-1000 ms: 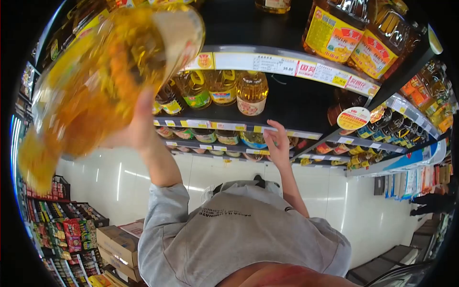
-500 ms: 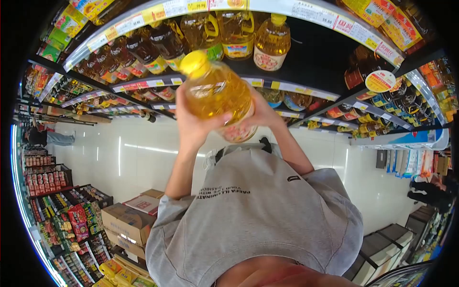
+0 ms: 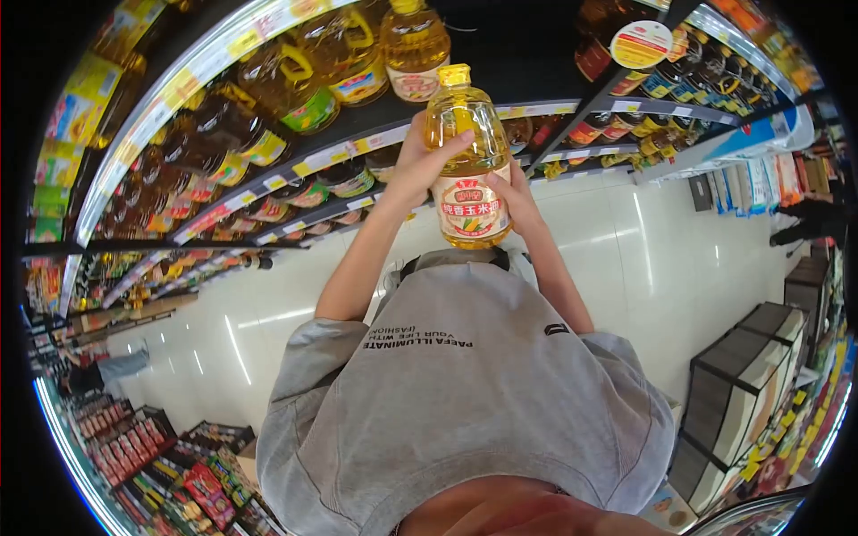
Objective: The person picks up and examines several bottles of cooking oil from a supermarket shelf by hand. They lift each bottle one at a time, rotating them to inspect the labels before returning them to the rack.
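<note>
Left hand [image 3: 416, 168] and right hand [image 3: 520, 202] both curl closed around the oil bottle [image 3: 475, 164], out past the shirt [image 3: 483, 375] (label [image 3: 471, 207] showing). Holding step, probably; next move calls for firm grip.

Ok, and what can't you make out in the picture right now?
In the head view:
- Back of the corn oil bottle: turned away, hidden by its own front label.
- Most fingers of the left hand and right hand: hidden behind that bottle.
- Prices on the shelf tags: too small and blurred.
- Cap of the shelf oil bottle nearest the held one: cut off by the top edge.
</note>
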A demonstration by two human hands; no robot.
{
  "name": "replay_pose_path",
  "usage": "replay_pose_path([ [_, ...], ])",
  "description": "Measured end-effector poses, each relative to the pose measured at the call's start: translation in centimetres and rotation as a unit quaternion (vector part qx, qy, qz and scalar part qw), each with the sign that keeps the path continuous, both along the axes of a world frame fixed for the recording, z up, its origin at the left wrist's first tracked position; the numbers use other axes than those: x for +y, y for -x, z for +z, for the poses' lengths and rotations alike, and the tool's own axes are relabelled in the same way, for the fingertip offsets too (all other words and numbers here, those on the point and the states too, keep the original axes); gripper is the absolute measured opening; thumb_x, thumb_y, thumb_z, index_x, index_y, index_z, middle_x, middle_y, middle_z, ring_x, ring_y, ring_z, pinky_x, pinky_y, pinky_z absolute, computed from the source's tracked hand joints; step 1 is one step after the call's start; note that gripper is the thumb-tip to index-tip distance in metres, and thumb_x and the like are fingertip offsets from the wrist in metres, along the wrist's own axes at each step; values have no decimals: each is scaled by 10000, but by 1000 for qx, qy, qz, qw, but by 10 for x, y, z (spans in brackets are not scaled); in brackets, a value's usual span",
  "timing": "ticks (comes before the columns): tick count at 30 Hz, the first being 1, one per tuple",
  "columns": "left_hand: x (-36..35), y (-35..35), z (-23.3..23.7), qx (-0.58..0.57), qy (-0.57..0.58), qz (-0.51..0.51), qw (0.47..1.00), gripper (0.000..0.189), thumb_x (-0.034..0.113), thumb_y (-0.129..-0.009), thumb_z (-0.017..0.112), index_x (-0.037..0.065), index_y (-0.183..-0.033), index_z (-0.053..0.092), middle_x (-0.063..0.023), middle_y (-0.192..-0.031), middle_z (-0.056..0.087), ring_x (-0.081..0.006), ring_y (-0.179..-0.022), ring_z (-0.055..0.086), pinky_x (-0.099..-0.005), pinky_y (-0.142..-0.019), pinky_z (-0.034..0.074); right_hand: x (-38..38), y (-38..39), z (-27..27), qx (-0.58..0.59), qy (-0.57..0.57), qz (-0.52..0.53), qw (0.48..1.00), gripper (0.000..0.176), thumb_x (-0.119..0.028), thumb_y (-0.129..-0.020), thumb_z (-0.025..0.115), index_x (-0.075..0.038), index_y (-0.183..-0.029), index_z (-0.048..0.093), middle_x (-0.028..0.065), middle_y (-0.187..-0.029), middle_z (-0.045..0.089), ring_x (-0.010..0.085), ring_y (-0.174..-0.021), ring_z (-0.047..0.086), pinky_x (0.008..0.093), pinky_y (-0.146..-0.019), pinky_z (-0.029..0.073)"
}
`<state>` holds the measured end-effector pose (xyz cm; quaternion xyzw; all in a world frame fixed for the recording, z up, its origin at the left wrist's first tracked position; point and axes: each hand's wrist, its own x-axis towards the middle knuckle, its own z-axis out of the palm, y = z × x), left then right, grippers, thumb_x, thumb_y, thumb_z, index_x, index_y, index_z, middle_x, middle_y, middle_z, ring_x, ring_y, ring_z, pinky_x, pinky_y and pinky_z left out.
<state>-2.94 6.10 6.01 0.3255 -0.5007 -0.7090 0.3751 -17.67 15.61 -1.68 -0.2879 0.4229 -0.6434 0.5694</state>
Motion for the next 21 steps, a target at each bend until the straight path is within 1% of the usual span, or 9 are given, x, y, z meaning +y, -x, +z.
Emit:
replay_pose_path([
  [6, -26, 80, -16, -15, 109, 6, 994, 705, 269, -808, 804, -40, -1323, 435, -137, -1172, 627, -191, -1056, 623, -312, -906, 503, -13, 54, -4, 100, 41, -95, 990, 651, -142, -823, 755, -4, -1371, 431, 110, -1240, 594, 177, -1090, 592, 317, -929, 487],
  [8, -45, 107, -19, -42, 202, 34, 978, 709, 299, -803, 801, -39, -1318, 450, -142, -1160, 640, -190, -1049, 630, -319, -903, 503, -31, 77, 7, 108, 42, -104, 988, 598, -168, -823, 760, -1, -1325, 482, 104, -1191, 620, 168, -1035, 608, 313, -901, 492],
  [10, -66, 131, -15, -39, 233, 58, 970, 724, 362, -789, 799, -34, -1297, 469, -159, -1146, 650, -229, -1046, 647, -339, -899, 506, -59, 103, 14, 138, 33, -117, 983, 577, -207, -820, 771, 3, -1292, 513, 96, -1127, 647, 159, -991, 619, 304, -879, 496],
  [12, -88, 154, -1, -121, 242, 96, 958, 777, 415, -761, 807, -50, -1282, 466, -194, -1139, 652, -287, -1054, 654, -364, -898, 509, -92, 131, 19, 178, 48, -117, 976, 584, -205, -809, 783, 7, -1287, 523, 92, -1079, 662, 155, -971, 626, 302, -865, 504],
  [13, -100, 167, -1, -114, 246, 102, 957, 832, 450, -722, 820, -68, -1266, 463, -224, -1161, 633, -336, -1075, 642, -389, -907, 506, -108, 144, 18, 163, 58, -107, 979, 601, -199, -804, 786, 5, -1299, 512, 98, -1101, 656, 162, -989, 624, 310, -878, 504],
  [16, -149, 197, -2, -159, 335, 162, 914, 841, 436, -703, 831, -77, -1256, 461, -237, -1174, 613, -348, -1076, 633, -404, -910, 505, -172, 180, 16, 174, 103, -84, 976, 658, -189, -782, 800, 1, -1327, 483, 111, -1155, 635, 179, -1031, 616, 323, -904, 503],
  [18, -174, 206, -10, -121, 327, 164, 923, 833, 429, -695, 833, -68, -1252, 465, -237, -1185, 600, -361, -1074, 625, -410, -909, 502, -204, 193, 4, 196, 130, -81, 969, 698, -185, -766, 812, -1, -1343, 465, 119, -1187, 622, 188, -1056, 611, 327, -917, 502],
  [20, -188, 204, -20, -177, 388, 172, 888, 813, 425, -695, 834, -51, -1247, 475, -233, -1180, 603, -363, -1054, 626, -408, -907, 501, -229, 201, -14, 206, 176, -34, 962, 796, -176, -732, 833, -1, -1389, 419, 135, -1261, 585, 202, -1118, 589, 329, -934, 497],
  [21, -186, 202, -21, -189, 359, 187, 894, 716, 368, -709, 841, -38, -1204, 520, -221, -1180, 608, -346, -1039, 632, -402, -903, 501, -238, 201, -20, 232, 171, -28, 957, 859, -167, -712, 842, 6, -1420, 388, 144, -1295, 568, 214, -1152, 576, 333, -957, 487],
])
